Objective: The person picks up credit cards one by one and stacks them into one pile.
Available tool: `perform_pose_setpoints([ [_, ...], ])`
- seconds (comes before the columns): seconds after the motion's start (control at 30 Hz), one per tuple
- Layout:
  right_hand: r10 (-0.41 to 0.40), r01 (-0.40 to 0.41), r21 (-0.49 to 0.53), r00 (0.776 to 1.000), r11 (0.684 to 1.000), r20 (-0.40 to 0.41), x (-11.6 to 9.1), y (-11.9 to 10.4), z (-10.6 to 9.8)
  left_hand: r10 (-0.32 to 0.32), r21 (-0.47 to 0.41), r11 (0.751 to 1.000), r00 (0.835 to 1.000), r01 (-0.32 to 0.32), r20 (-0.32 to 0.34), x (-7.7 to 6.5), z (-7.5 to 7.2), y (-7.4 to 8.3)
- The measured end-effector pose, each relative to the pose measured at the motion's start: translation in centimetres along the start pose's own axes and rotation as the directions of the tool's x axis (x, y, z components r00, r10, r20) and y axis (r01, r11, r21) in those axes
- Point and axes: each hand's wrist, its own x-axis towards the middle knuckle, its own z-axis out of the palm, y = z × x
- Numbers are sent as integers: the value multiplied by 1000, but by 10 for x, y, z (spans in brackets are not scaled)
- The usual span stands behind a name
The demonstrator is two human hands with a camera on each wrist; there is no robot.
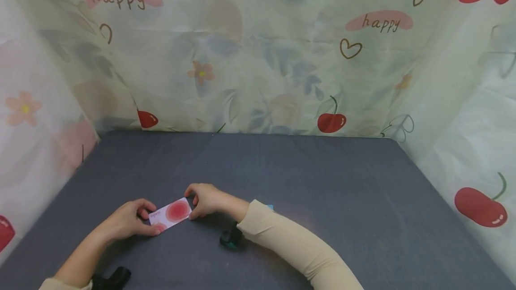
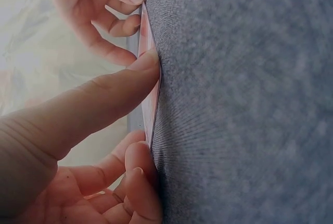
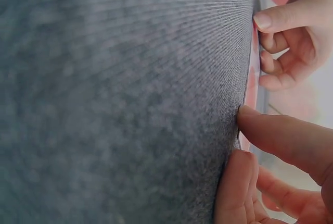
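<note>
A small rectangular card [image 1: 171, 215], pale pink with red circles, lies on the dark grey table left of the middle in the head view. My left hand [image 1: 126, 220] holds its left end, thumb at the near corner and fingers at the far side. At the other end, my right hand [image 1: 207, 199] pinches the card's right edge between thumb and fingers. Both wrist views show the card [image 2: 151, 104] edge-on, low against the cloth, with thumbs touching it. Its underside is hidden.
A dark grey cloth covers the table [image 1: 342, 182]. Behind the right sleeve [image 1: 298, 240] a bit of a light blue thing [image 1: 270, 207] peeks out, mostly hidden. Printed curtains [image 1: 258, 57] stand at the back and both sides. Black wrist devices [image 1: 231, 238] hang under the wrists.
</note>
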Motion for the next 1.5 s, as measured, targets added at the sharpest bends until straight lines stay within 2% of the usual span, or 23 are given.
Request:
perform_pose_setpoints([
  [0.33, 13, -13, -15, 1000, 1000, -7, 0, -2, 1, 5, -16, 1000, 1000, -5, 5, 2, 2, -1],
  [0.5, -1, 1, 0, 1000, 1000, -21, 0, -2, 2, 29, 12, 999, 1000, -29, -11, 1, 2, -1],
  [0.73, -41, 36, -82, 998, 996, -53, -2, -3, 2, 47, 60, 997, 998, -45, -45, 2, 3, 3],
  [0.93, -49, 41, -103, 996, 994, -73, -2, -1, 2, 42, 43, 998, 998, -39, -53, 2, 3, 8],
  [1.2, -1, -3, -42, 994, 999, -107, -6, 3, -6, 47, -23, 999, 998, -48, -47, 4, 6, 17],
  [1.5, -28, 36, 53, 990, 998, -136, -15, 10, -22, 97, -103, 989, 989, -109, -108, 5, 8, 30],
])
